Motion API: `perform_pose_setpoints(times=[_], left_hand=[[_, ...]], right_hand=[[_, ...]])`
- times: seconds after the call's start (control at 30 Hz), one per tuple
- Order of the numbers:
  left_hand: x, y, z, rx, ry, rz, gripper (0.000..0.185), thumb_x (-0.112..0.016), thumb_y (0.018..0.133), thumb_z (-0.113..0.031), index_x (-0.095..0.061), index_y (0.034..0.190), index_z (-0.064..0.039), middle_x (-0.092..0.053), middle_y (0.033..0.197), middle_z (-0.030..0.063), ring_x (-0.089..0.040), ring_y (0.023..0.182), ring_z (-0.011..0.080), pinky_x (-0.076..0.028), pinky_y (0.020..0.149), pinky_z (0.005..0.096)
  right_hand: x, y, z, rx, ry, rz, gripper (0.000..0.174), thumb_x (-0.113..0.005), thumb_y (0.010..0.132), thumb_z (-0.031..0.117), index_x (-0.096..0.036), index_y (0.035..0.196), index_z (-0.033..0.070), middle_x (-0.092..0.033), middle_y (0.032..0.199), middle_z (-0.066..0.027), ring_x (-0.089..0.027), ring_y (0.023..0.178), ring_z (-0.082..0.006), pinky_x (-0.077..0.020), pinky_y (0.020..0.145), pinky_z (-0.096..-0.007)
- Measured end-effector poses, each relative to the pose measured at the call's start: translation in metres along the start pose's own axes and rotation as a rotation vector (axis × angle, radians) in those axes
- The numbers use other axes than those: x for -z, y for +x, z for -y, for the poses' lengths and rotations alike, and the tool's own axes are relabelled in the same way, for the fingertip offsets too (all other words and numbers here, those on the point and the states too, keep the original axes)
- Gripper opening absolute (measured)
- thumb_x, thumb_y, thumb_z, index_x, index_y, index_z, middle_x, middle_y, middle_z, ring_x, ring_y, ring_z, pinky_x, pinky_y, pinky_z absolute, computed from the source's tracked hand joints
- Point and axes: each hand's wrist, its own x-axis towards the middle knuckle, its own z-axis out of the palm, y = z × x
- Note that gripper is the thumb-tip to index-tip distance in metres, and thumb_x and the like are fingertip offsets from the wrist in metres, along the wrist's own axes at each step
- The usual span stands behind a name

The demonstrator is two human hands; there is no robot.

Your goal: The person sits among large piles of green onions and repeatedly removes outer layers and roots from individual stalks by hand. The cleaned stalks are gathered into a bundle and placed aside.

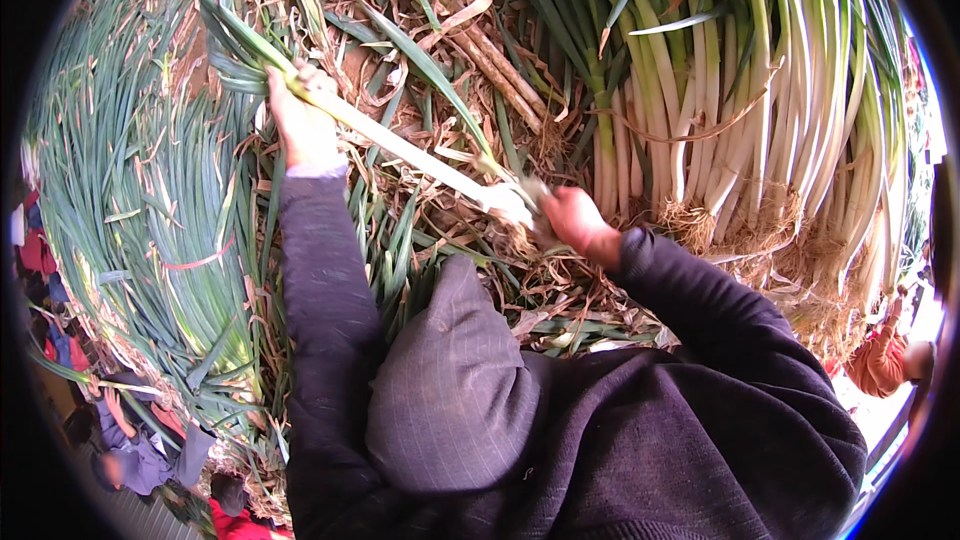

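Observation:
A long green onion (412,152) slants across the middle of the view, its green leaves at upper left and its white root end at lower right. My left hand (304,116) is wrapped around the stalk where the white turns green. At the root end, my right hand (574,217) has its fingers closed on an outer leaf (442,86) that stretches up and left, apart from the white shaft. Motion blur around the right fingertips hides the exact grip. Dry roots hang just below.
Stripped dry leaves (375,79) litter the ground beneath my hands. At right, many green onions (720,120) stand with roots toward me. Another large pile (142,187) lies at left. My knee (457,390) is bent below my hands. Other people (139,457) are at the lower edges.

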Motion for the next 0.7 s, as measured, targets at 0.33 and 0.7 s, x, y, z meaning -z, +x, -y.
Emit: perform_pose_setpoints(times=[0.33,0.7], left_hand=[[0.020,0.060,-0.047,0.116,0.015,-0.092,0.047,-0.054,0.109,-0.054,-0.053,0.099,-0.008,-0.050,0.077,-0.0007,-0.047,0.063,0.0136,-0.042,0.063,0.0302],[-0.070,-0.027,0.056,0.163,0.110,-0.061,0.045,-0.053,0.110,-0.056,-0.053,0.105,-0.011,-0.054,0.076,0.0005,-0.052,0.061,0.0142,-0.051,0.058,0.0300]], right_hand=[[0.042,-0.076,0.053,0.249,-0.773,0.039,0.052,-0.067,0.099,0.041,-0.064,0.135,0.004,-0.073,0.113,-0.0216,-0.071,0.108,-0.0415,-0.0583,0.092,-0.0473],[0.007,0.001,0.124,0.340,0.570,0.347,0.046,-0.059,0.111,0.043,-0.071,0.119,-0.001,-0.074,0.086,-0.0074,-0.071,0.076,-0.0128,-0.0560,0.071,-0.0295]])
